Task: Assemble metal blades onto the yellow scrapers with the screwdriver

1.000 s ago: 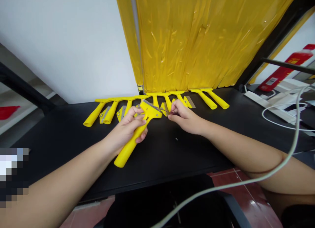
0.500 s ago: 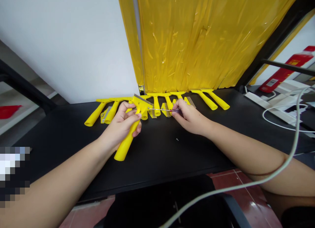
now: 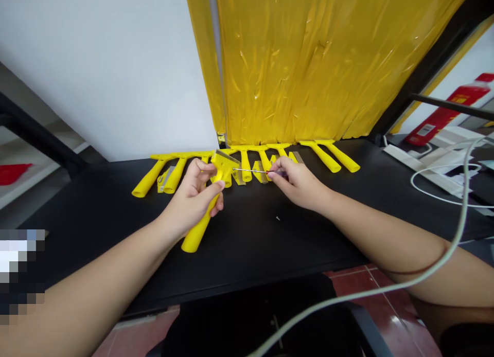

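My left hand [image 3: 200, 192] is closed around the handle of a yellow scraper [image 3: 196, 233], held tilted above the black table. A metal blade strip runs along the scraper's head. My right hand [image 3: 295, 181] grips a thin screwdriver [image 3: 252, 171] by its dark handle, mostly hidden by the fingers. The shaft points left, its tip at the scraper's head with what looks like a small screw there. A loose screw [image 3: 278, 218] lies on the table below my right hand. Behind both hands lie several yellow scraper handles [image 3: 148, 178] and small yellow pieces with metal blades [image 3: 261, 172].
The black table [image 3: 239, 254] ends in front at a dark chair. Yellow plastic sheeting [image 3: 309, 64] and a white panel [image 3: 116, 74] stand at the back. A white cable [image 3: 386, 290] crosses over my right arm. A red bottle [image 3: 450, 110] lies at the right.
The scraper in my left hand has shifted slightly right and turned a little. My right hand stays almost in place, with the screwdriver tip still at the scraper's head.
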The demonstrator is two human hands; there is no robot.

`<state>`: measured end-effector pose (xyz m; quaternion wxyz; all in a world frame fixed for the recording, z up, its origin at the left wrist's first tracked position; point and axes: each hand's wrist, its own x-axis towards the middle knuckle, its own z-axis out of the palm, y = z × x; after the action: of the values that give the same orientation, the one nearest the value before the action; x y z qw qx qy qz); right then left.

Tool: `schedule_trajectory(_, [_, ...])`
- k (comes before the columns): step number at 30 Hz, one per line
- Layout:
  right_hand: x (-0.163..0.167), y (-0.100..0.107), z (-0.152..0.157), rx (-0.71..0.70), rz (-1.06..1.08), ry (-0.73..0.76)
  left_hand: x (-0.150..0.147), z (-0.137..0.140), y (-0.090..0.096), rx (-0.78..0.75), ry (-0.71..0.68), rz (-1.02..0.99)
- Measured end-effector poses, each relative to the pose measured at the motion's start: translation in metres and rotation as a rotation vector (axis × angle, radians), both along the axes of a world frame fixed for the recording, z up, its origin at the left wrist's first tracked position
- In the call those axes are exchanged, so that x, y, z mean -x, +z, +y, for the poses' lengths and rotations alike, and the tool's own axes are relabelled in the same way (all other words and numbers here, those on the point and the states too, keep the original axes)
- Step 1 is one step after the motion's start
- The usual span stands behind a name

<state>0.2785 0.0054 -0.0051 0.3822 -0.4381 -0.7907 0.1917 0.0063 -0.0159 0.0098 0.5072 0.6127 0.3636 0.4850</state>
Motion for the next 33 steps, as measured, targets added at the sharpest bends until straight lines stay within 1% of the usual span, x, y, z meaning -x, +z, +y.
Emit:
schedule_trajectory(3, [0.003, -0.002, 0.002, 0.058, 0.013, -0.004, 0.000, 0.000, -0.003, -0.057, 0.001, 0.041])
schedule_trajectory(6, [0.005, -0.006, 0.002, 0.136, 0.089, 0.068, 0.000, 0.000, -0.004, -0.090, 0.007, 0.063])
schedule_trajectory(9, [0.005, -0.011, 0.003, 0.151, 0.168, 0.144, 0.000, 0.000, -0.005, -0.106, 0.023, 0.068])
schedule_trajectory(10, [0.005, -0.012, 0.003, 0.143, 0.181, 0.142, 0.000, 0.000, -0.005, -0.111, 0.026, 0.069])
schedule_trajectory(12, [0.005, -0.013, 0.005, 0.144, 0.185, 0.090, 0.000, 0.000, -0.005, -0.118, 0.032, 0.073])
schedule_trajectory(14, [0.005, -0.013, 0.006, 0.188, 0.172, 0.046, 0.000, -0.001, -0.006, -0.121, 0.032, 0.080])
schedule_trajectory(17, [0.007, -0.012, 0.006, 0.262, 0.175, 0.056, -0.001, -0.002, -0.006, -0.120, 0.030, 0.094])
schedule_trajectory(19, [0.007, -0.011, 0.004, 0.249, 0.197, 0.092, -0.001, -0.002, -0.006, -0.121, 0.035, 0.094])
schedule_trajectory(21, [0.006, -0.010, 0.003, 0.190, 0.210, 0.127, -0.001, -0.002, -0.006, -0.123, 0.043, 0.087])
schedule_trajectory(23, [0.006, -0.009, 0.002, 0.144, 0.206, 0.111, -0.001, -0.002, -0.006, -0.125, 0.049, 0.077])
schedule_trajectory(24, [0.006, -0.009, 0.003, 0.148, 0.199, 0.087, -0.001, -0.002, -0.006, -0.124, 0.049, 0.074])
schedule_trajectory(26, [0.007, -0.009, 0.003, 0.205, 0.174, 0.045, -0.002, -0.003, -0.005, -0.116, 0.049, 0.079])
schedule_trajectory(28, [0.007, -0.009, 0.003, 0.257, 0.162, 0.042, -0.002, -0.003, -0.005, -0.106, 0.046, 0.090])
schedule_trajectory(29, [0.007, -0.009, 0.003, 0.260, 0.163, 0.055, -0.002, -0.003, -0.005, -0.105, 0.046, 0.092])
schedule_trajectory(31, [0.007, -0.008, 0.001, 0.208, 0.166, 0.097, -0.002, -0.003, -0.005, -0.109, 0.047, 0.086])
schedule_trajectory(33, [0.006, -0.007, 0.000, 0.115, 0.155, 0.119, -0.002, -0.003, -0.005, -0.116, 0.053, 0.073])
